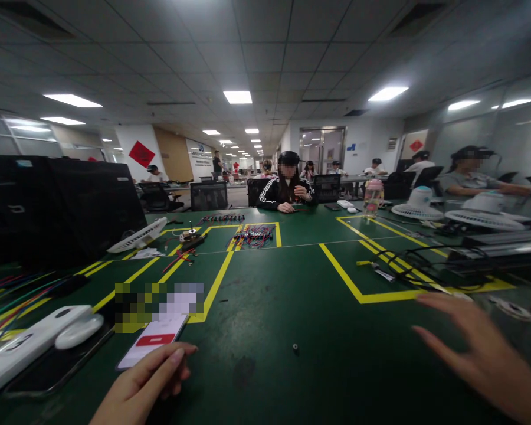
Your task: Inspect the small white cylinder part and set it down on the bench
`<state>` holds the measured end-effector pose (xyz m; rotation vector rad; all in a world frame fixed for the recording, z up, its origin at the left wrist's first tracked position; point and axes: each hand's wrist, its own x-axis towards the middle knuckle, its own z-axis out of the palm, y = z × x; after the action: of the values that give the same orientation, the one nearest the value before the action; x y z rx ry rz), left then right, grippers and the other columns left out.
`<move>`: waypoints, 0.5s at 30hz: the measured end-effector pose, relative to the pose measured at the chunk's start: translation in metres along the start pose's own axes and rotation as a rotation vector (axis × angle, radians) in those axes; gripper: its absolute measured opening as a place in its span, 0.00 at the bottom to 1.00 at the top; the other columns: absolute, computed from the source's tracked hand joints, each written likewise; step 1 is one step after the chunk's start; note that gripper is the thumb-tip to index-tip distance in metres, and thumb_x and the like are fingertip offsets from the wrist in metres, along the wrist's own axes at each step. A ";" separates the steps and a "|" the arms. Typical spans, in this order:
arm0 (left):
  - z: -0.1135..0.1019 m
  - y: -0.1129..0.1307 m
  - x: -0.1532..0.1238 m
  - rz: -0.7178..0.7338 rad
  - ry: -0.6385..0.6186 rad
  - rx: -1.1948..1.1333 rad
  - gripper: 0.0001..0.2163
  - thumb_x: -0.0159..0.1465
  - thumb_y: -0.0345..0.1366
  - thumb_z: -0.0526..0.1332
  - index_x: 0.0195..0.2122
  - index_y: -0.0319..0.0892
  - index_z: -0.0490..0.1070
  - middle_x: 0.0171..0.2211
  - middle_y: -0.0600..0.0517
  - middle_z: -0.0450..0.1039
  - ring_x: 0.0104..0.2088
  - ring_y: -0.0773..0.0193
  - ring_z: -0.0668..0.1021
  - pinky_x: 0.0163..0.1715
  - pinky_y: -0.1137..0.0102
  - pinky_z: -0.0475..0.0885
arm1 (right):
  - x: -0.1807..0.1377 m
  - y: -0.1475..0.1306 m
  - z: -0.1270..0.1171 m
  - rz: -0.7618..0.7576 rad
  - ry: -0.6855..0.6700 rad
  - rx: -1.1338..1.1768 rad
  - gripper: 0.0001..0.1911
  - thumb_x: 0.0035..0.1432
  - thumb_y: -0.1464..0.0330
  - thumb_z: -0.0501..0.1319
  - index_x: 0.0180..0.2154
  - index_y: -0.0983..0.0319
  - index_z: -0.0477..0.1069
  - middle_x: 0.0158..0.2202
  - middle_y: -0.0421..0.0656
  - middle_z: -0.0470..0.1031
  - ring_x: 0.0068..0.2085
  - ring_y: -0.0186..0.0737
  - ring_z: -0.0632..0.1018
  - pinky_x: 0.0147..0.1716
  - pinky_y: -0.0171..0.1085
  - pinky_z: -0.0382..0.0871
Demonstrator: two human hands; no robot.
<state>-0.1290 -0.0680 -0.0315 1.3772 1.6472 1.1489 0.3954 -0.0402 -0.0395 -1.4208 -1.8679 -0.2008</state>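
The phone (pixel 163 335) lies in the lower left of the frame, its screen bright. My left hand (pixel 153 378) is at its near end, thumb against pointer finger, with nothing I can see in it. I can't tell if it touches the phone. My right hand (pixel 473 354), lower right, is spread wide and empty. A tiny round part (pixel 295 347) sits between them on the green table (pixel 265 307).

left hand (pixel 148 378): fingers (pixel 184 373) curled | right hand (pixel 480 345): fingers extended
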 end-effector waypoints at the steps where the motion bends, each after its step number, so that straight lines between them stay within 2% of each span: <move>1: -0.001 0.000 0.000 0.002 -0.010 0.000 0.16 0.56 0.53 0.60 0.35 0.49 0.78 0.24 0.55 0.78 0.25 0.57 0.76 0.27 0.67 0.72 | 0.006 -0.028 0.016 -0.066 -0.155 0.062 0.24 0.51 0.59 0.62 0.51 0.53 0.65 0.51 0.47 0.66 0.52 0.47 0.69 0.53 0.48 0.63; 3: -0.003 -0.003 0.001 0.005 -0.042 -0.010 0.17 0.55 0.55 0.60 0.36 0.49 0.78 0.24 0.55 0.77 0.25 0.58 0.76 0.27 0.68 0.72 | 0.020 -0.081 0.046 -0.096 -0.378 0.220 0.21 0.58 0.61 0.56 0.53 0.54 0.64 0.52 0.45 0.65 0.49 0.41 0.70 0.50 0.43 0.66; 4: -0.005 -0.004 0.001 0.004 -0.059 -0.019 0.18 0.55 0.55 0.60 0.36 0.49 0.78 0.24 0.55 0.77 0.25 0.58 0.76 0.26 0.68 0.72 | 0.026 -0.105 0.060 -0.119 -0.446 0.297 0.20 0.59 0.63 0.56 0.54 0.55 0.64 0.51 0.45 0.66 0.48 0.39 0.70 0.50 0.42 0.66; 6: -0.008 -0.008 0.000 -0.003 -0.071 -0.042 0.18 0.55 0.55 0.60 0.36 0.49 0.78 0.25 0.54 0.77 0.25 0.58 0.76 0.26 0.68 0.71 | 0.039 -0.145 0.081 -0.169 -0.538 0.403 0.19 0.58 0.65 0.56 0.52 0.57 0.66 0.47 0.45 0.68 0.46 0.38 0.70 0.48 0.40 0.67; 8: -0.011 -0.012 0.000 -0.015 -0.055 -0.067 0.17 0.56 0.54 0.60 0.36 0.49 0.78 0.25 0.54 0.77 0.26 0.58 0.76 0.26 0.68 0.71 | 0.047 -0.171 0.093 -0.235 -0.579 0.445 0.13 0.57 0.68 0.57 0.45 0.58 0.72 0.41 0.43 0.70 0.43 0.37 0.71 0.45 0.39 0.68; 11: -0.012 -0.015 -0.002 -0.025 -0.023 -0.082 0.15 0.56 0.53 0.60 0.35 0.49 0.78 0.25 0.54 0.78 0.28 0.57 0.76 0.26 0.69 0.71 | 0.051 -0.178 0.097 -0.276 -0.579 0.464 0.09 0.57 0.71 0.55 0.34 0.60 0.74 0.35 0.42 0.71 0.40 0.36 0.71 0.40 0.36 0.68; 13: -0.013 -0.015 -0.002 -0.018 -0.012 -0.071 0.15 0.56 0.52 0.60 0.35 0.50 0.78 0.25 0.54 0.77 0.28 0.56 0.76 0.25 0.69 0.71 | 0.050 -0.160 0.089 -0.248 -0.521 0.458 0.10 0.59 0.71 0.53 0.36 0.60 0.73 0.36 0.43 0.71 0.39 0.35 0.72 0.40 0.36 0.68; 15: -0.013 -0.014 -0.002 -0.011 -0.009 -0.060 0.15 0.56 0.52 0.60 0.34 0.50 0.78 0.24 0.54 0.77 0.26 0.57 0.76 0.25 0.68 0.71 | 0.049 -0.127 0.072 -0.194 -0.390 0.383 0.12 0.61 0.68 0.51 0.40 0.59 0.72 0.39 0.44 0.71 0.40 0.36 0.72 0.41 0.37 0.69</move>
<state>-0.1455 -0.0733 -0.0403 1.3325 1.5991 1.1741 0.2461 -0.0102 -0.0180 -1.0667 -2.2139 0.3503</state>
